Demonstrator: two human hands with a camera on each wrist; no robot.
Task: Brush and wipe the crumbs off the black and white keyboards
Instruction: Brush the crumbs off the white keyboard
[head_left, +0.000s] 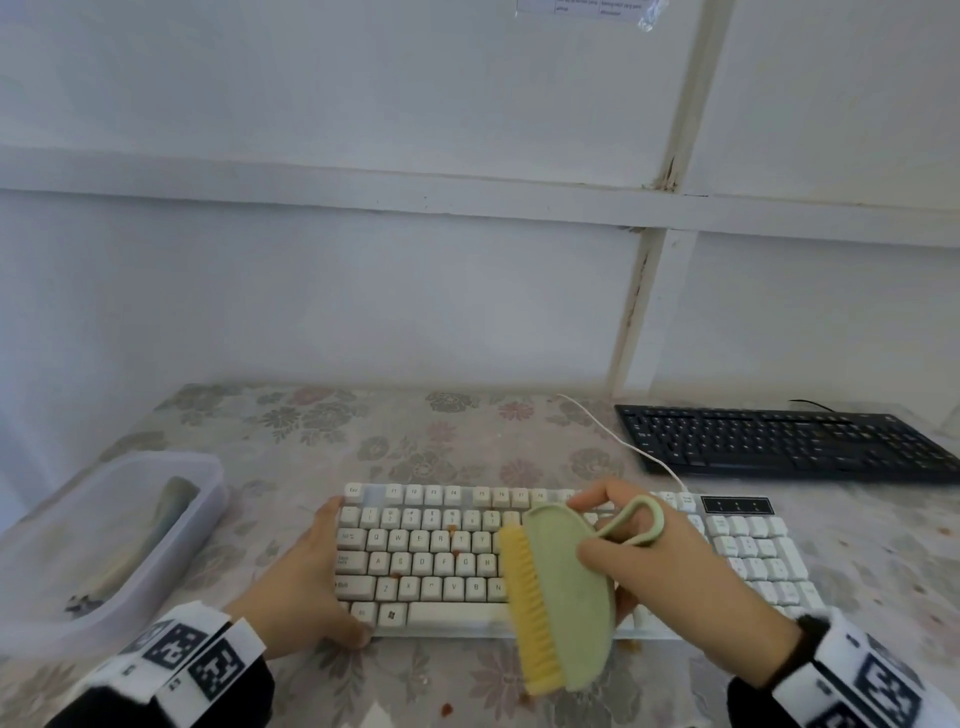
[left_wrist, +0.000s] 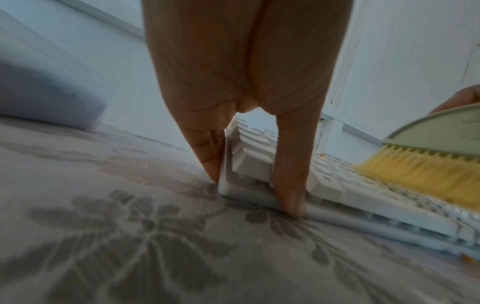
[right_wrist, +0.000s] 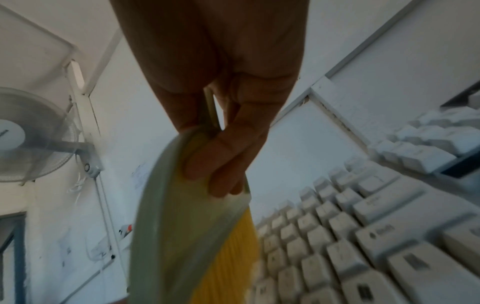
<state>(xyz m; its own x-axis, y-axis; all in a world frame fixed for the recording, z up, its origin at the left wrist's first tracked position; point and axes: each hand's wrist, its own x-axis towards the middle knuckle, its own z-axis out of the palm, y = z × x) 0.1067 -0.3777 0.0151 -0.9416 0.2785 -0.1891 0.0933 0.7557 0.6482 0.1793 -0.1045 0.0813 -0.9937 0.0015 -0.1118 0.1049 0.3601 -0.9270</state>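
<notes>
On the flowered table (head_left: 291, 431), the white keyboard (head_left: 431, 558) lies straight in front of the person, with the black keyboard (head_left: 779, 441) well apart at the far right corner. The left hand (head_left: 306, 582) steadies the white keyboard at its left end: from the left wrist view, fingers (left_wrist: 207, 152) press the side edge and the thumb bears on the near corner, a bracing grip rather than a lift. The right hand (head_left: 665, 577) has its grip clenched round the green brush (head_left: 563, 597), thumb on the back, fingers on the far side, with the yellow bristles (head_left: 527, 603) facing left over the middle keys.

Orange-brown crumbs (head_left: 453, 530) sit between the letter keys, and a few lie on the table near the front edge. To brush well, I judge the bristles should come down square onto the keys and sweep along the rows in one direction, so the tips reach into the gaps. Light, short strokes would keep crumbs from scattering. The left hand should hold firm so the keyboard does not skid. The lidless plastic tub (head_left: 156, 525) with a cloth inside stands at the left.
</notes>
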